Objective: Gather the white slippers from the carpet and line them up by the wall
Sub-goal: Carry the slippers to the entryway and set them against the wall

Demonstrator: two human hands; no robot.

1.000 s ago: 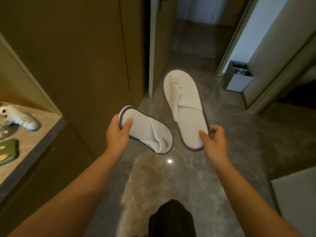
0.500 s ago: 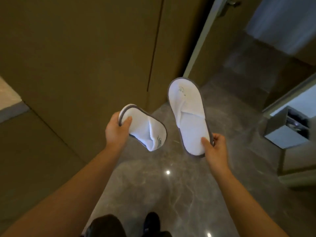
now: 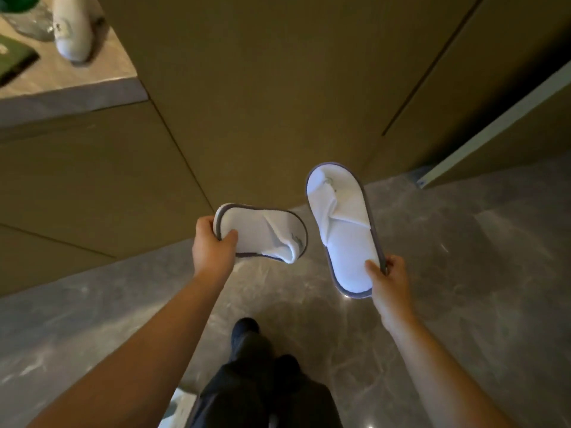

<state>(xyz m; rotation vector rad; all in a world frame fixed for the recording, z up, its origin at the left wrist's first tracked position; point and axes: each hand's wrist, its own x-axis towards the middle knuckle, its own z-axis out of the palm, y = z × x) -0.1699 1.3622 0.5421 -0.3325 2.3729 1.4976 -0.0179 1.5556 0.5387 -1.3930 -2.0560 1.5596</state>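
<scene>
I hold two white slippers with grey edging in the air above the grey marble floor (image 3: 463, 273). My left hand (image 3: 211, 248) grips the heel of the left slipper (image 3: 262, 234), which lies sideways with its toe pointing right. My right hand (image 3: 387, 282) pinches the heel edge of the right slipper (image 3: 343, 230), whose toe points away toward the brown panelled wall (image 3: 262, 103). The two slippers hang close together without touching. No carpet is in view.
A stone counter (image 3: 77, 88) at upper left carries a white bottle-like object (image 3: 72, 29), a green item (image 3: 15, 58) and a clear wrapped thing. A pale door frame (image 3: 494, 131) runs along the right. My dark-trousered legs and shoe (image 3: 247, 332) are below.
The view has swung left and down toward the foot of the brown wall; the bin and doorway have left the frame and the counter has come back. Both hands keep their slippers.
</scene>
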